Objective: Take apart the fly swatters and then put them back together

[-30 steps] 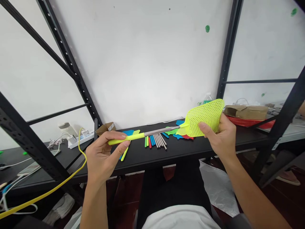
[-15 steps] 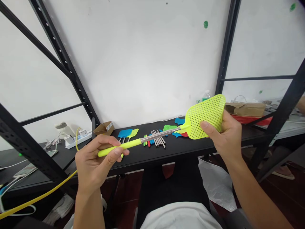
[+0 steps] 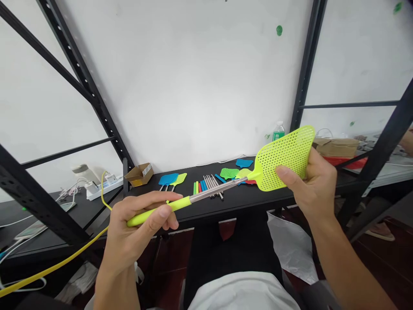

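A yellow-green fly swatter with a metal shaft is held up between my two hands, above the table's front edge. My left hand is closed around its plastic handle, thumb and fingers pinching near the metal shaft. At the other end, my right hand grips the perforated paddle, thumb in front and fingers behind. On the black table beyond lie several metal rods, coloured handle tubes and loose swatter heads such as a green one. Blue swatters lie to the left.
An open cardboard box and a white power strip are at the left. A bottle stands at the back right. Black metal rack posts frame both sides, and a yellow cable runs at lower left.
The swatter's paddle has shifted slightly right with my right hand. My left hand has lowered a little, and its fingers have straightened along the handle.
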The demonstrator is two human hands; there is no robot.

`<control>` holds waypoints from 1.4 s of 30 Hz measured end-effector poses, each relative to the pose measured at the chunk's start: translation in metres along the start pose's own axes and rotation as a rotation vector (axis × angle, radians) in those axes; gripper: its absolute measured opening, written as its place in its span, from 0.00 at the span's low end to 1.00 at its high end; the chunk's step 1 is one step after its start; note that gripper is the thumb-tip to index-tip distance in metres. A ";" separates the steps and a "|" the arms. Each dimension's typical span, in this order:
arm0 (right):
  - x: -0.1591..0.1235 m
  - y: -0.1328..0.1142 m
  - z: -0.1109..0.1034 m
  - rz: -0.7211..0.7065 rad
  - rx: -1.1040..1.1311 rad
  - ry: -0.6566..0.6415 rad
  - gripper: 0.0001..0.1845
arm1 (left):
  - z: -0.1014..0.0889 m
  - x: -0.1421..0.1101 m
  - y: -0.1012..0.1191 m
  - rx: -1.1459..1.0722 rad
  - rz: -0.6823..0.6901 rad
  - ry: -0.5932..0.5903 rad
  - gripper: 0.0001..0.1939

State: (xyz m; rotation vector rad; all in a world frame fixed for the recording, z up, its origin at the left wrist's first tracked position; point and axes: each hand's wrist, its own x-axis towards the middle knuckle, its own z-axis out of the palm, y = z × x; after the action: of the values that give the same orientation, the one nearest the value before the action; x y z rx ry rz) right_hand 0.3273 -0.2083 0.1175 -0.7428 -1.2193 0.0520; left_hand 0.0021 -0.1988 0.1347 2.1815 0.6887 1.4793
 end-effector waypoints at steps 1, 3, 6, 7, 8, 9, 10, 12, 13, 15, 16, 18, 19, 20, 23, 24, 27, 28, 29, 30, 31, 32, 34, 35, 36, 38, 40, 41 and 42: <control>0.000 0.000 0.000 -0.002 -0.006 0.002 0.16 | -0.001 0.000 -0.001 0.014 0.003 -0.005 0.09; 0.001 -0.001 -0.001 -0.008 -0.028 -0.001 0.16 | -0.001 -0.001 -0.002 0.035 0.005 -0.003 0.08; 0.001 -0.001 -0.002 -0.015 -0.047 -0.005 0.17 | 0.000 -0.001 -0.001 0.051 -0.023 0.018 0.08; 0.001 0.000 -0.003 -0.016 -0.047 -0.006 0.17 | 0.000 -0.001 0.000 0.054 -0.035 0.025 0.09; 0.001 0.000 -0.003 -0.015 -0.046 -0.008 0.17 | 0.000 -0.001 0.001 0.059 -0.047 0.028 0.10; 0.002 0.000 -0.003 -0.014 -0.045 -0.010 0.17 | 0.000 -0.001 0.002 0.065 -0.055 0.023 0.12; 0.002 0.001 -0.004 -0.012 -0.044 -0.013 0.17 | 0.000 -0.001 0.002 0.072 -0.060 0.011 0.14; 0.002 0.001 -0.004 -0.012 -0.047 -0.022 0.17 | 0.000 -0.001 0.002 0.074 -0.060 -0.015 0.18; 0.002 0.001 -0.004 -0.016 -0.049 -0.024 0.18 | 0.000 -0.001 0.002 0.068 -0.061 -0.023 0.19; 0.002 0.000 -0.004 -0.027 -0.057 -0.026 0.17 | 0.001 0.000 0.002 0.050 -0.068 -0.022 0.20; 0.003 0.000 -0.005 -0.032 -0.063 -0.026 0.17 | 0.002 0.000 0.003 0.042 -0.072 -0.012 0.19; 0.003 -0.001 -0.005 -0.036 -0.074 -0.025 0.18 | 0.006 0.001 0.005 0.032 -0.075 0.012 0.20; 0.003 -0.001 -0.005 -0.036 -0.076 -0.025 0.18 | 0.008 0.002 0.006 0.026 -0.073 0.028 0.20; 0.002 0.000 -0.005 -0.036 -0.077 -0.024 0.18 | 0.009 0.002 0.008 0.023 -0.072 0.042 0.20; 0.002 0.000 -0.005 -0.033 -0.079 -0.022 0.18 | 0.010 0.001 0.011 0.014 -0.066 0.040 0.15; 0.002 0.000 -0.005 -0.029 -0.079 -0.021 0.18 | 0.009 0.000 0.011 0.007 -0.057 0.029 0.12; 0.002 -0.001 -0.004 -0.015 -0.064 -0.015 0.17 | 0.007 -0.002 0.010 -0.024 -0.023 0.010 0.08; 0.002 -0.001 -0.004 -0.011 -0.052 -0.011 0.17 | 0.006 -0.003 0.009 -0.030 -0.014 0.008 0.08; 0.002 -0.002 -0.003 -0.010 -0.041 -0.008 0.18 | 0.005 -0.003 0.008 -0.031 -0.005 0.004 0.08; 0.002 -0.003 -0.003 -0.011 -0.034 -0.003 0.17 | 0.005 -0.003 0.008 -0.030 0.004 -0.005 0.08; 0.003 -0.003 -0.003 -0.013 -0.030 0.000 0.17 | 0.005 -0.002 0.007 -0.026 0.011 -0.014 0.08; 0.003 -0.004 -0.003 -0.016 -0.029 0.003 0.17 | 0.006 -0.002 0.007 -0.023 0.020 -0.018 0.09; 0.003 -0.004 -0.003 -0.015 -0.030 -0.001 0.17 | 0.006 -0.001 0.008 -0.015 0.032 -0.022 0.09; 0.002 -0.005 -0.003 -0.010 -0.025 -0.005 0.17 | 0.006 -0.001 0.009 -0.006 0.035 -0.025 0.09; 0.002 -0.005 -0.003 -0.004 -0.016 -0.009 0.17 | 0.005 -0.002 0.010 0.006 0.039 -0.027 0.09; 0.001 -0.005 -0.002 0.006 0.003 -0.016 0.16 | 0.004 -0.003 0.011 0.035 0.041 -0.030 0.09; 0.001 -0.007 -0.002 0.015 0.008 -0.017 0.16 | 0.003 -0.005 0.011 0.062 0.035 -0.017 0.09; 0.000 -0.008 -0.002 0.019 0.006 -0.016 0.15 | 0.003 -0.006 0.011 0.074 0.028 -0.009 0.09; 0.000 -0.008 -0.002 0.022 0.002 -0.015 0.16 | 0.002 -0.007 0.011 0.085 0.021 -0.006 0.09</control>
State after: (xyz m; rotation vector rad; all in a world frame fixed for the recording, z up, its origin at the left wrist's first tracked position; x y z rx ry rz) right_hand 0.3260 -0.2157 0.1218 -0.7552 -1.2250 0.0764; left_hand 0.0039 -0.2121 0.1355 2.2619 0.7411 1.4791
